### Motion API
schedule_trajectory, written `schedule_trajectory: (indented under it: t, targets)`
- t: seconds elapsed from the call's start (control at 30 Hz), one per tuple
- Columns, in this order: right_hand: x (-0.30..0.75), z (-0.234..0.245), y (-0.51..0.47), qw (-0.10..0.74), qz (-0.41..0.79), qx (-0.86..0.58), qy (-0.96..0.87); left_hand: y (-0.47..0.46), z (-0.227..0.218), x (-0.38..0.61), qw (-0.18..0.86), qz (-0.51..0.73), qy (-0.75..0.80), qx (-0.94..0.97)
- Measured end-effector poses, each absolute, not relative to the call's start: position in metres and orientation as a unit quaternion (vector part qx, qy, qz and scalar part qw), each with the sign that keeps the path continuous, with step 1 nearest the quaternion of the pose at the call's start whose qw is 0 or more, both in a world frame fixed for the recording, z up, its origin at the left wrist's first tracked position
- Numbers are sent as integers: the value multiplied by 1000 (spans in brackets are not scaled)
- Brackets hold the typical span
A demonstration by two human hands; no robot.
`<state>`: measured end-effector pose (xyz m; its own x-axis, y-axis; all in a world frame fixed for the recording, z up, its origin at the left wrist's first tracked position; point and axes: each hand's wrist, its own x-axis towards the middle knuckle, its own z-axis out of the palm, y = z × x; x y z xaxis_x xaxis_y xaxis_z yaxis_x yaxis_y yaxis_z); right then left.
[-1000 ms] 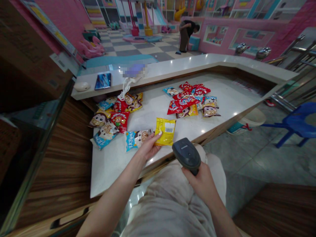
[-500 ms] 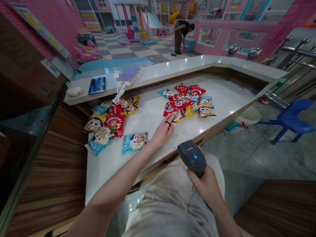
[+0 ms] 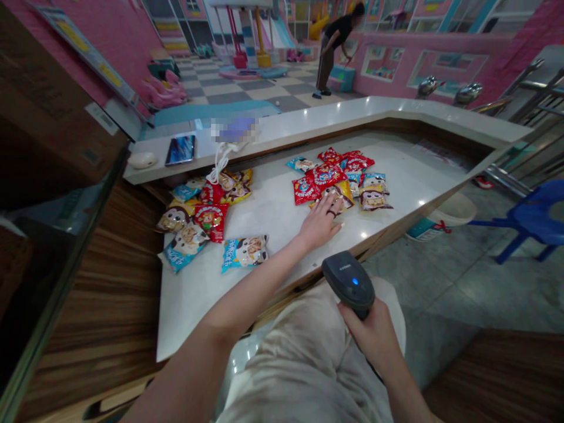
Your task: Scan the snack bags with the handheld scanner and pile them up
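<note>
My left hand (image 3: 321,222), with a dark ring on one finger, lies palm down with outstretched fingers on a yellow snack bag (image 3: 344,192). That bag is at the near side of a pile with red snack bags (image 3: 326,175) and blue ones. My right hand (image 3: 374,329) grips a dark barcode scanner (image 3: 348,281) with a lit blue light, held above my lap. A blue snack bag (image 3: 245,252) lies alone on the white counter (image 3: 264,214). Farther left is another pile, with a red bag (image 3: 210,221) and a blue bag (image 3: 185,245).
On the raised ledge (image 3: 299,124) are a phone (image 3: 180,150), a white rounded object (image 3: 143,160) and a white cable (image 3: 220,160). A bucket (image 3: 440,218) and a blue chair (image 3: 529,214) stand to the right. Beyond the ledge, a person (image 3: 335,47) bends over in the play area.
My left hand has moved right and forward onto the yellow bag. A red bag in that pile has shifted. The scanner stays in my right hand. The person behind stands somewhat more upright.
</note>
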<state>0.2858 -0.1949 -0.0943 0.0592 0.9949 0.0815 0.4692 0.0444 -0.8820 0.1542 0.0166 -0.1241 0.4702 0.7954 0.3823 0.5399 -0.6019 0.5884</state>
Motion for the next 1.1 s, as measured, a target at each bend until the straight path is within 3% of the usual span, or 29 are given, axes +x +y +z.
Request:
schedule_trajectory:
  t: [0.2,0.37,0.53,0.7,0.87,1.0,1.1]
  targets:
    - [282,-92,-195,396,346,-597,-606,-68,-97,67,222,342,428,806]
    - [278,-90,-194,386,347,-595,-613,-110,-111,-32,146,251,535,793]
    - [273,-88,-194,393,347,-586,-618,-118,-128,-73,159,235,558,780]
    - [269,-87,-196,399,356,-575,-619,-109,-126,-43,293,382,562,673]
    - [266,-86,-197,395,367,-577,-613,-90,-124,9,516,578,530,344]
    - [263,-88,-196,388,372,-576,-616,-78,-128,36,685,566,413,197]
    - [262,-90,-195,390,366,-574,-619,-75,-133,41,713,564,372,186]
